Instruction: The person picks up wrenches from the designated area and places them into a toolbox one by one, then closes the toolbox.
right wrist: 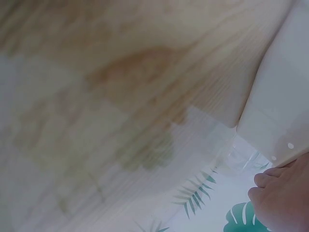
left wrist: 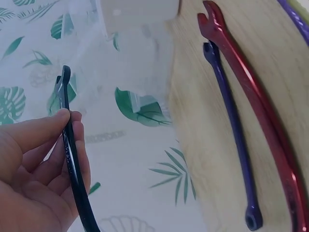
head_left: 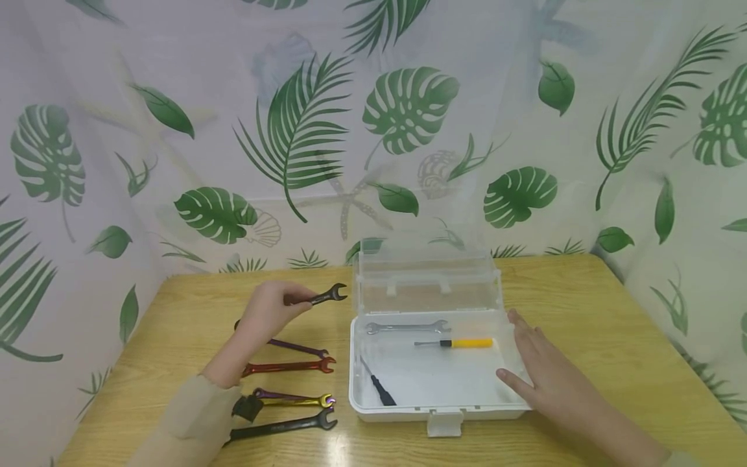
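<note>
Near the table's far edge, the left hand is pinching a wrench, seemingly mid-transfer, needing lowering into the box the right hand, unclenched, is touching.

hands: 2, left hand and right hand | surface: 1 | box: 1 | lid: 1 | catch: 1 | screwdrivers: 2, yellow screwdriver and black screwdriver | wrenches: 1 held black wrench, 1 silver wrench, 1 dark purple wrench, 1 red wrench, 1 big black wrench, 1 or 2 purple-and-yellow wrenches, I can't tell
</note>
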`<action>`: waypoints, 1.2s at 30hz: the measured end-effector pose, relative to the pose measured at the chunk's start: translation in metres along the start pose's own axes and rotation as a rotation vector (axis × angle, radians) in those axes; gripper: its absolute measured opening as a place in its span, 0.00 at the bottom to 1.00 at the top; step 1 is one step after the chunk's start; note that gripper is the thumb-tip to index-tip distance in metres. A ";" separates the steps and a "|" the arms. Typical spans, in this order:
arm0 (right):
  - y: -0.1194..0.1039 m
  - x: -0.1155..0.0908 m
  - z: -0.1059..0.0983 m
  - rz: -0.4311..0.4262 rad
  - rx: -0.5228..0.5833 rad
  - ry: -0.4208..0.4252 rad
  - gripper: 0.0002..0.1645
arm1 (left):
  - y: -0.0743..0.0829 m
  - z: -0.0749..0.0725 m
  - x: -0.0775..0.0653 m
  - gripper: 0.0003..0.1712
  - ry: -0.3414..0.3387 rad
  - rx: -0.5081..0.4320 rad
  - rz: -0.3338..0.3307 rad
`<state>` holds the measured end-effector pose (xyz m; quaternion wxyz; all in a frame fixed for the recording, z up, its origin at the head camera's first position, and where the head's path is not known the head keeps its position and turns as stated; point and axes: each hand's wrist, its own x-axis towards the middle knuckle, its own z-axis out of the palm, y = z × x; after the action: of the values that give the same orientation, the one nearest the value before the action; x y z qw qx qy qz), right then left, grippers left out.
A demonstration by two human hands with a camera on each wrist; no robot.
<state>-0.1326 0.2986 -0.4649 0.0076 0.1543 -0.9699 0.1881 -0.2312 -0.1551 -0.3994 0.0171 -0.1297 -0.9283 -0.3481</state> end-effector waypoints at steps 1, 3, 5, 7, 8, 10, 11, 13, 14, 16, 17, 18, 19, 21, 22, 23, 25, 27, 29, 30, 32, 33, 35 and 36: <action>0.000 0.000 0.000 0.002 -0.003 -0.003 0.57 | 0.003 0.000 0.001 0.09 -0.004 0.001 0.007; 0.000 0.000 -0.001 0.002 -0.012 -0.005 0.57 | 0.009 0.002 0.003 0.09 -0.017 0.003 0.019; 0.000 0.001 -0.001 0.004 -0.016 -0.009 0.57 | 0.015 0.003 0.004 0.08 -0.029 0.007 0.037; 0.000 0.001 -0.001 0.008 -0.013 -0.014 0.57 | 0.020 0.005 0.005 0.09 -0.039 0.011 0.057; 0.000 0.001 -0.001 0.009 -0.010 -0.015 0.57 | 0.023 0.006 0.006 0.09 -0.044 0.012 0.064; 0.000 0.001 -0.001 0.010 -0.004 -0.014 0.57 | 0.027 0.009 0.009 0.09 -0.054 0.008 0.083; 0.001 0.001 -0.001 0.010 -0.003 -0.014 0.57 | 0.029 0.011 0.010 0.09 -0.059 0.009 0.096; 0.001 0.001 -0.001 0.012 -0.006 -0.015 0.58 | 0.032 0.014 0.012 0.10 -0.066 0.008 0.117; 0.001 0.001 -0.001 0.012 -0.009 -0.014 0.58 | 0.034 0.016 0.014 0.10 -0.070 0.010 0.126; 0.002 0.002 0.000 0.014 -0.016 -0.017 0.58 | 0.037 0.019 0.016 0.11 -0.079 0.011 0.144; 0.002 0.002 0.000 0.015 -0.017 -0.018 0.58 | 0.038 0.021 0.017 0.11 -0.084 0.014 0.153; 0.002 0.002 0.000 0.017 -0.019 -0.020 0.58 | 0.039 0.022 0.018 0.11 -0.089 0.013 0.158; 0.002 0.002 0.000 0.019 -0.020 -0.024 0.59 | 0.041 0.024 0.019 0.11 -0.096 0.010 0.159; 0.001 0.002 0.000 0.022 -0.022 -0.027 0.59 | 0.044 0.027 0.019 0.11 -0.107 -0.002 0.159; 0.001 0.003 -0.001 0.024 -0.023 -0.028 0.59 | 0.046 0.029 0.020 0.11 -0.112 -0.006 0.161; 0.001 0.003 -0.001 0.024 -0.024 -0.028 0.59 | 0.048 0.030 0.020 0.11 -0.115 -0.008 0.166; 0.000 0.003 -0.002 0.027 -0.025 -0.030 0.59 | 0.052 0.034 0.021 0.11 -0.118 -0.018 0.158; -0.001 0.003 -0.003 0.028 -0.026 -0.028 0.59 | 0.055 0.038 0.022 0.11 -0.124 -0.016 0.160; -0.002 0.002 -0.003 0.028 -0.027 -0.028 0.59 | 0.057 0.042 0.024 0.11 -0.132 -0.010 0.162; -0.002 0.002 -0.003 0.029 -0.026 -0.028 0.59 | 0.059 0.044 0.025 0.11 -0.137 -0.008 0.164; -0.002 0.002 -0.003 0.027 -0.030 -0.025 0.59 | 0.062 0.048 0.027 0.11 -0.151 -0.005 0.180; -0.002 0.002 -0.003 0.026 -0.033 -0.024 0.59 | 0.064 0.050 0.028 0.11 -0.156 -0.003 0.188; -0.002 0.002 -0.002 0.024 -0.027 -0.022 0.59 | 0.068 0.053 0.029 0.12 -0.165 -0.009 0.195; -0.002 0.002 -0.002 0.022 -0.026 -0.021 0.59 | 0.070 0.054 0.030 0.12 -0.171 -0.013 0.199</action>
<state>-0.1341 0.2972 -0.4626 -0.0026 0.1452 -0.9740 0.1739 -0.2394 -0.0626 -0.3917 -0.0284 -0.2505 -0.9067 -0.3383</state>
